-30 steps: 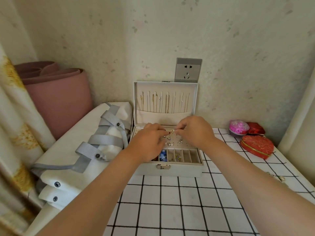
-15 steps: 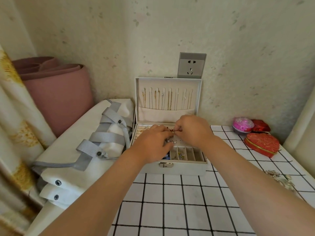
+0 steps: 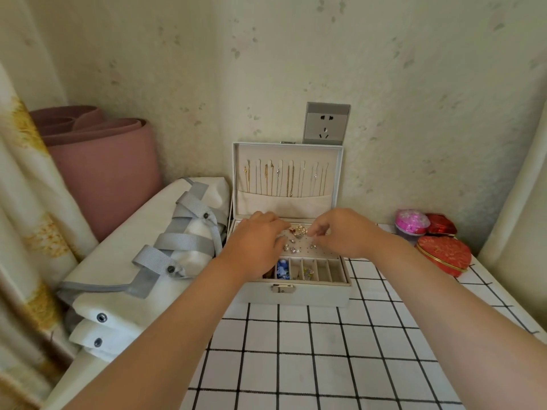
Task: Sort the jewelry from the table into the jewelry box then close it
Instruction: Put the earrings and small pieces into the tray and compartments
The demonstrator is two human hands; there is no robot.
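Okay, hands no longer touch: left hand (image 3: 254, 244) rests relaxed on the jewelry box (image 3: 310, 294), right hand (image 3: 340, 232) is curled, can't tell if it's pinching anything, earrings (image 3: 299, 232) between them.

1. Left hand (image 3: 254, 247) and right hand (image 3: 343, 232) had fingertips meeting 0.5 s ago. They are now apart, left and right over the stud pad (image 3: 305, 250).
2. The gap exposes a pearl-and-gold piece (image 3: 300, 230) on the pad's far edge.
3. Left hand's fingers now lie flatter.

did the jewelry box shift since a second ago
No. The jewelry box stayed put; its lid still meets the bottom of the wall socket.
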